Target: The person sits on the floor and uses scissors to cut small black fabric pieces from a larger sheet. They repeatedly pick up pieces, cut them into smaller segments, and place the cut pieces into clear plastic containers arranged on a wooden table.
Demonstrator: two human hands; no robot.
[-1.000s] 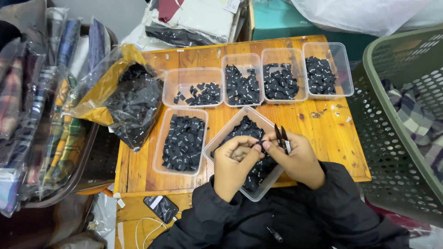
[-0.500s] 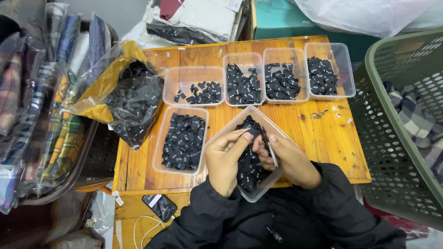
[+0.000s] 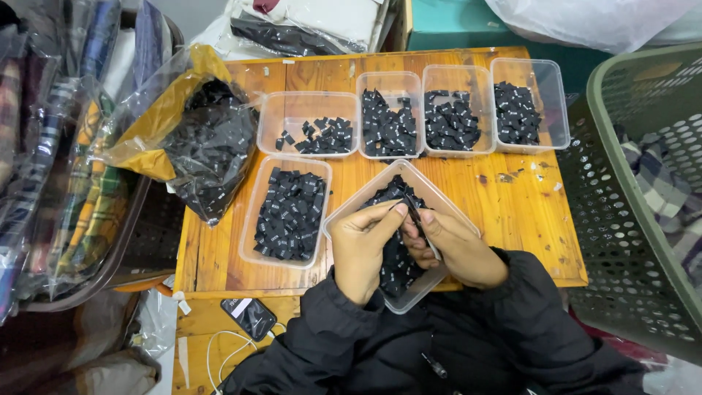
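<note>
Over a clear plastic tray (image 3: pixel 349 206) of small black fabric labels, tilted at the wooden table's front edge, my left hand (image 3: pixel 362 249) and my right hand (image 3: pixel 457 249) meet. Both pinch a thin black label (image 3: pixel 414 212) between thumb and fingertips, just above the pile in the tray. Dark jacket sleeves cover both forearms. The lower part of the tray is hidden under my hands.
Another tray of black labels (image 3: pixel 287 212) lies to the left. A row of several clear trays (image 3: pixel 413 111) with labels lines the back. A plastic bag of labels (image 3: pixel 197 135) sits at the left edge, a green laundry basket (image 3: pixel 643 205) at right, a phone (image 3: pixel 250 317) on a lower shelf.
My hands have come closer together over the tray and shifted slightly left. A second ago the right hand held a label up higher; now both hands pinch one low over the pile.
</note>
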